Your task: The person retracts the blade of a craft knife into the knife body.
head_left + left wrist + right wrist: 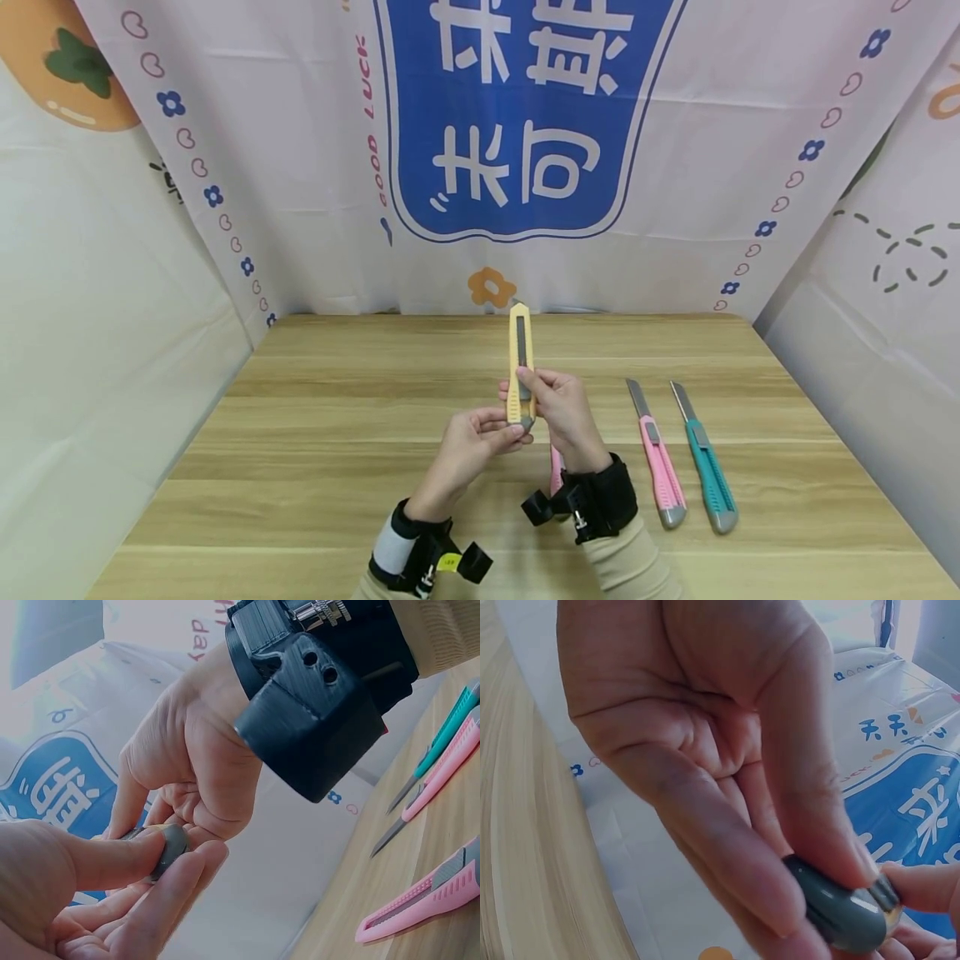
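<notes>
A yellow utility knife (520, 333) is held upright above the table, with a small grey tip showing at its top. My left hand (474, 442) pinches its grey bottom end (174, 851) between thumb and fingers. Higher up the handle, my right hand (567, 412) grips the knife with the thumb on the front, by the grey slider (524, 390). The right wrist view shows the right hand (727, 750) close up at the knife's grey end (840, 907); most of the yellow body is hidden there.
On the wooden table (322, 467), a pink utility knife (660, 475) and a teal one (711, 475) lie at the right with blades out. Another pink knife (427, 900) lies partly under the right wrist in the head view. A printed cloth (315, 167) hangs behind the table.
</notes>
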The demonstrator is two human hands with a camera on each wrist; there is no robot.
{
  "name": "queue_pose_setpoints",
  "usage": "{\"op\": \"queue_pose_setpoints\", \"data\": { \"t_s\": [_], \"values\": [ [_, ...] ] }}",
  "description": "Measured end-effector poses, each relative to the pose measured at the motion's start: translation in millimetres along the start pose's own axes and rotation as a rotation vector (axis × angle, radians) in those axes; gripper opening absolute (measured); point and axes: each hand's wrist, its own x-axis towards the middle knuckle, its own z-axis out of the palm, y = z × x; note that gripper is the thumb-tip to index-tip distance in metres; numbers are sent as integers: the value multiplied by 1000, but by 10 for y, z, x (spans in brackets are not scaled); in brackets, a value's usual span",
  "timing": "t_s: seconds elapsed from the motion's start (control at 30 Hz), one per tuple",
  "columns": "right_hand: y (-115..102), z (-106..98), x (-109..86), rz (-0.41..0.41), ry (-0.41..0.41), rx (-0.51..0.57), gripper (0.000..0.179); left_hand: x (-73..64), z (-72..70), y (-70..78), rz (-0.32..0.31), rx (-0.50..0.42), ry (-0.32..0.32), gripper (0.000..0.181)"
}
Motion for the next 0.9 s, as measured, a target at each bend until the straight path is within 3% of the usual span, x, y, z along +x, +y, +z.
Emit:
{"op": "queue_pose_setpoints", "data": {
  "t_s": [0.3,0.57,0.9],
  "values": [
    [-1,-1,-11,-8,-4,-16,32,2,-11,-3,2,4,-6,30],
    [-21,21,-15,58,40,-8,34,5,-6,12,-15,-7,12,32],
    [-10,38,-14,35,51,-2,34,6,2,10,-15,-23,46,29]
  ]
}}
